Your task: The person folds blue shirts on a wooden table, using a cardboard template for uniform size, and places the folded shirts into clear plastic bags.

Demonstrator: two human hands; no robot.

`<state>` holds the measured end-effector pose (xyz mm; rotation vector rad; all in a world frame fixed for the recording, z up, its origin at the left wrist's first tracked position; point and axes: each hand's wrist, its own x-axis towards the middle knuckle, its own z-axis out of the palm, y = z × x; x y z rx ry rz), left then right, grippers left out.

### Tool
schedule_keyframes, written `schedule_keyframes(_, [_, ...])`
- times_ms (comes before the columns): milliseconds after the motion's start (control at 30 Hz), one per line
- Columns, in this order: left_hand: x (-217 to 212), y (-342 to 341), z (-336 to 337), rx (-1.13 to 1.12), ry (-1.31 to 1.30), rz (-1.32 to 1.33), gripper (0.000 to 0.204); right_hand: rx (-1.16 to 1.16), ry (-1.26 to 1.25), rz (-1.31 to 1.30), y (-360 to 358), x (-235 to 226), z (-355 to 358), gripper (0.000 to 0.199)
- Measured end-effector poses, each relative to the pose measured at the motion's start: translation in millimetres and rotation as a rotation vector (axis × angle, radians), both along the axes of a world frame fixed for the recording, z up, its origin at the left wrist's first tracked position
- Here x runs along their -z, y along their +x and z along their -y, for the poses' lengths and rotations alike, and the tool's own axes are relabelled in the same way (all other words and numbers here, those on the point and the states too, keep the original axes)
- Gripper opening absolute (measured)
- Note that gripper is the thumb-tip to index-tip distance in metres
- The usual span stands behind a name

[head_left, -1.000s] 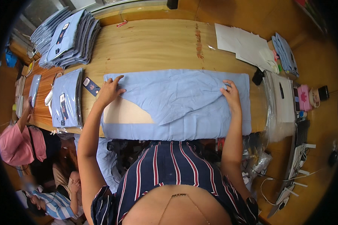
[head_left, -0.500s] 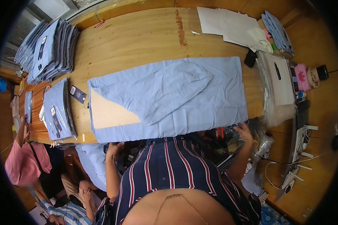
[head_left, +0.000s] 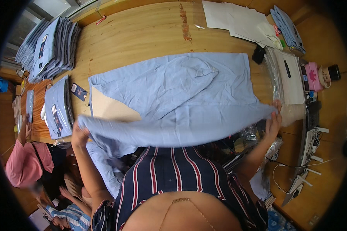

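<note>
A light blue garment (head_left: 169,88) lies spread across the table before me, wrinkled in the middle. At its left end a cream board (head_left: 108,107) shows where the cloth is drawn back. My left hand (head_left: 80,133) pinches the near left corner of the cloth. At the near right corner, my right hand (head_left: 273,120) grips the same edge. Between them the lifted near strip hangs stretched and blurred above the table's front edge. Past the garment's left end lies a dark hang tag (head_left: 79,92).
Bagged folded blue garments (head_left: 61,96) lie at left, with a taller stack (head_left: 52,50) behind. White sheets (head_left: 243,21) and another bagged garment (head_left: 287,29) sit far right. Clear plastic bags (head_left: 285,77), a pink box (head_left: 312,75) and a mug (head_left: 324,77) stand right. A person in pink (head_left: 27,165) works at left.
My hands have come up from below the table's front edge and moved apart. The garment's near edge is raised between them, its corners now in my fingers.
</note>
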<state>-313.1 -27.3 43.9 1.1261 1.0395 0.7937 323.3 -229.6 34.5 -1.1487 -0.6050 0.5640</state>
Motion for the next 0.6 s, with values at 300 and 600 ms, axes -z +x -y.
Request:
schedule_keyframes(300, [-44.1, 57.0, -94.8, -0.011, 0.238, 0.056, 0.076, -0.314, -0.103, -0.025, 57.7, 31.0, -82.1, 0.034])
schedule_keyframes(600, [46.6, 67.4, -204.0, -0.075, 0.403, -0.548, 0.040, -0.250, -0.712, 0.492, 63.2, 53.4, -170.2, 0.062])
